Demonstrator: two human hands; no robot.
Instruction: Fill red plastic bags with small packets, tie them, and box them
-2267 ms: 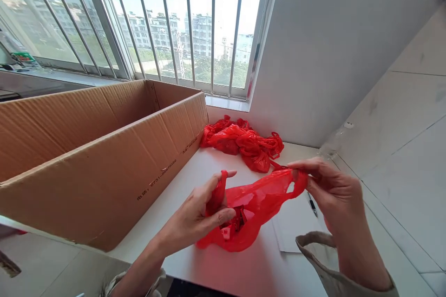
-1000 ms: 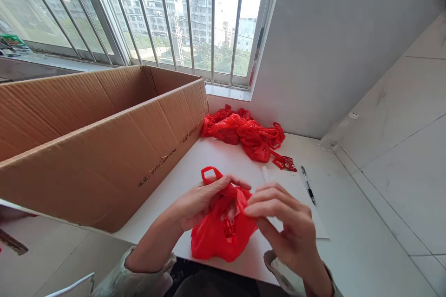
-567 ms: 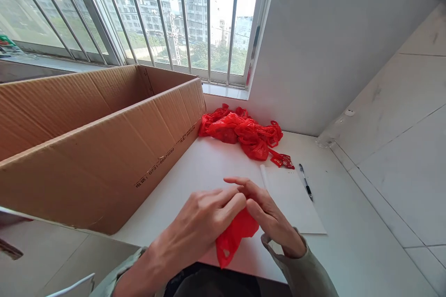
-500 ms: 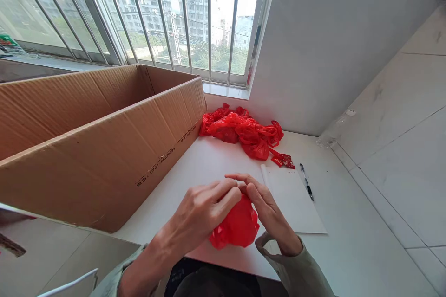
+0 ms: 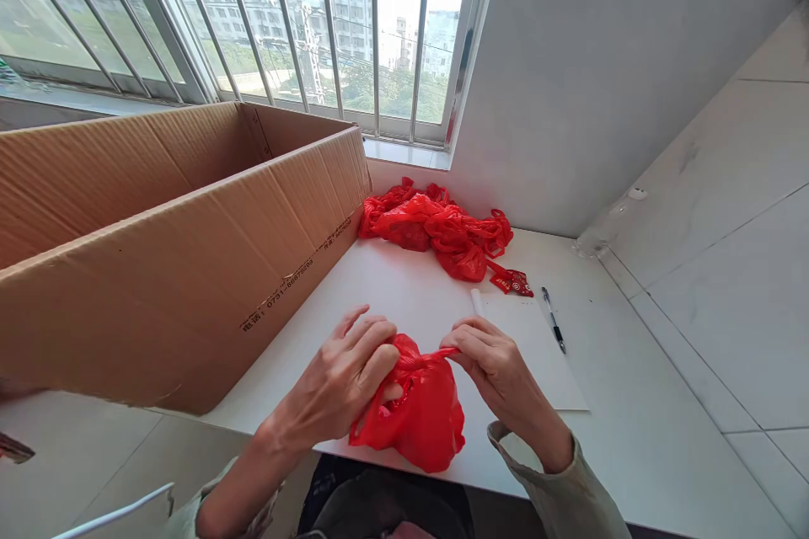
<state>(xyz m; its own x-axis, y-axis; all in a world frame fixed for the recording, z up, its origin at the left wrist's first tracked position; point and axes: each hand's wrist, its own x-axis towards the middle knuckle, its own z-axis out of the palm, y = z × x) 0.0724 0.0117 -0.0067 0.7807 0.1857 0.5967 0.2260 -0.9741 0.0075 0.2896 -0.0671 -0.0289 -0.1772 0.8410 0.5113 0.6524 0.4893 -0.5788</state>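
Observation:
A red plastic bag (image 5: 430,417), rounded and full, rests at the front edge of the white table; its contents are hidden. My left hand (image 5: 354,375) is closed on the bag's gathered upper left side, the thumb partly behind the plastic. Out to the right, my right hand (image 5: 490,358) pinches a twisted end of the same bag and holds it stretched sideways. Between the two hands the plastic is drawn together in a tight neck or knot; which of these I cannot tell.
A large open cardboard box (image 5: 190,286) stands on the left. Behind lies a heap of red plastic bags (image 5: 436,227) with a small red packet (image 5: 513,282). White paper (image 5: 543,362), a pen (image 5: 554,322) and a clear bottle (image 5: 607,226) are to the right.
My hands have moved apart from above the bag. The right hand has pulled a twisted end out to the right, and the left has shifted left with its side of the bag.

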